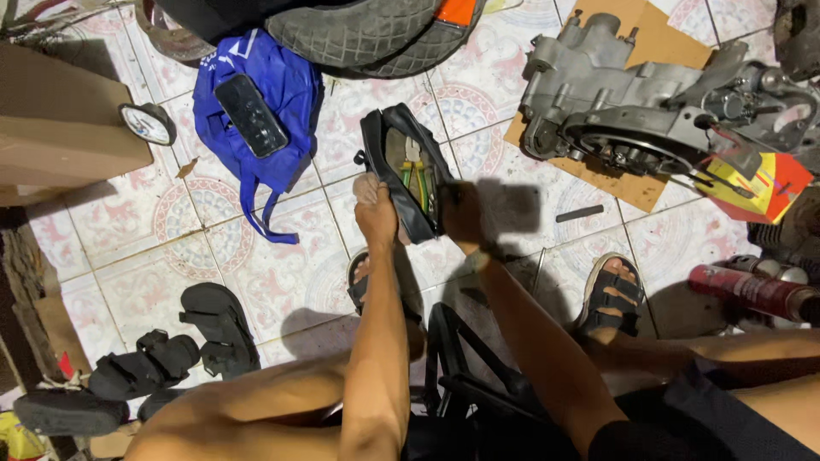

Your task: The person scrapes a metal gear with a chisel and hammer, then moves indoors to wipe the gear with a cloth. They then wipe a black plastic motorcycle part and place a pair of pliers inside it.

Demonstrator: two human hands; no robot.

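An open black tool pouch [400, 147] is held over the tiled floor, with green and yellow tool handles [413, 177] showing inside. My left hand [376, 212] grips the pouch's lower left edge. My right hand [461, 213] holds its lower right edge, fingers partly inside the opening. Both forearms reach forward from my bare knees at the bottom of the view.
A grey engine casing [615, 94] rests on cardboard at the upper right. A blue bag [290, 102] with a black phone [251, 114] on it lies to the left. A tyre [359, 30] is at the top, black sandals [213, 329] lower left, a red spray can [752, 290] right.
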